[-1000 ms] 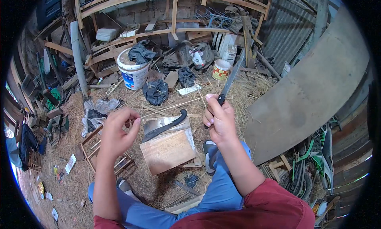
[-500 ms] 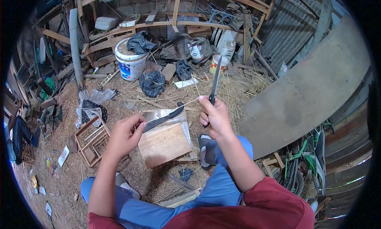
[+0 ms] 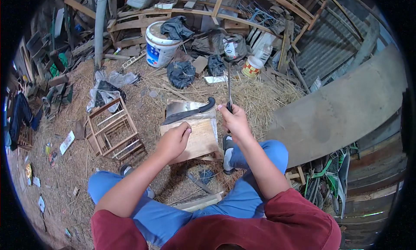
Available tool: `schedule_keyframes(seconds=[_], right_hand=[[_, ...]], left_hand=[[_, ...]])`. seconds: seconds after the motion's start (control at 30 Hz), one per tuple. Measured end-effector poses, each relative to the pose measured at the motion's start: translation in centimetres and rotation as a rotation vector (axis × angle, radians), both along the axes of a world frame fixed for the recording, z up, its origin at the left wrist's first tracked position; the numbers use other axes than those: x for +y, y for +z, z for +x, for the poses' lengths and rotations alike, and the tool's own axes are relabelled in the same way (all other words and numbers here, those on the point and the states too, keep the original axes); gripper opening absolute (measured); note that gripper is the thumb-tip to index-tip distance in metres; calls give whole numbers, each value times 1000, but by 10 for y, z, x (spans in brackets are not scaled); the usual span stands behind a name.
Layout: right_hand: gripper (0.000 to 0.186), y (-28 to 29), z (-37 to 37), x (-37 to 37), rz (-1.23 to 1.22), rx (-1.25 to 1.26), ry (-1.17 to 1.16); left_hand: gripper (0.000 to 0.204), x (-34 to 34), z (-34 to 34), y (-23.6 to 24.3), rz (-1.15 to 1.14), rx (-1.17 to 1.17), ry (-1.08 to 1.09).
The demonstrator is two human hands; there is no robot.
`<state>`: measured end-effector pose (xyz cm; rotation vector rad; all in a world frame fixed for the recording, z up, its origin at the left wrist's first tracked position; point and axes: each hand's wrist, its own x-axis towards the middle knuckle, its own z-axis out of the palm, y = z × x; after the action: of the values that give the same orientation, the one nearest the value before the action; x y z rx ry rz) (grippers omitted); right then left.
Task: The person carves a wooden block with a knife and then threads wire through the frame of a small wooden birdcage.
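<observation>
My right hand point(image 3: 233, 119) is closed on the black handle of an upright long-bladed knife point(image 3: 229, 88), right of the board's middle. My left hand point(image 3: 173, 141) is closed lower down over a light wooden board point(image 3: 201, 137); whatever its fingers hold is too small or hidden to make out. A large dark blade with a curved black handle point(image 3: 207, 105) lies across the back of the board, on a shiny, pale sheet point(image 3: 182, 106).
Left stands a small wooden frame point(image 3: 113, 128). Behind are a white bucket point(image 3: 159, 51), black bags point(image 3: 181, 74) and a striped tin point(image 3: 251, 69) on straw. A large sheet panel point(image 3: 333, 116) leans at right, above green machine parts point(image 3: 327, 183).
My left hand has moved right and down toward the board, and the thin strip seen between my hands is no longer clear. The knife has turned upright. The view has shifted.
</observation>
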<state>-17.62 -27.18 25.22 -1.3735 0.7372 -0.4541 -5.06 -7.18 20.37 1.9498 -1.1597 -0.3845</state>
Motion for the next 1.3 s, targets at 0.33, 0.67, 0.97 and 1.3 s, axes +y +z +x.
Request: schedule_keyframes(seconds=[0.33, 0.67, 0.97, 1.3], right_hand=[[18, -93, 15, -16, -128, 240, -48], [53, -219, -29, 71, -374, 532, 190], [56, -239, -32, 165, -582, 745, 195], [54, -234, -31, 151, -687, 762, 326]], left_hand=[[19, 5, 5, -91, -94, 228, 15], [22, 66, 16, -190, 437, 42, 163], [24, 75, 17, -191, 414, 107, 136], [25, 73, 23, -214, 403, 67, 146]])
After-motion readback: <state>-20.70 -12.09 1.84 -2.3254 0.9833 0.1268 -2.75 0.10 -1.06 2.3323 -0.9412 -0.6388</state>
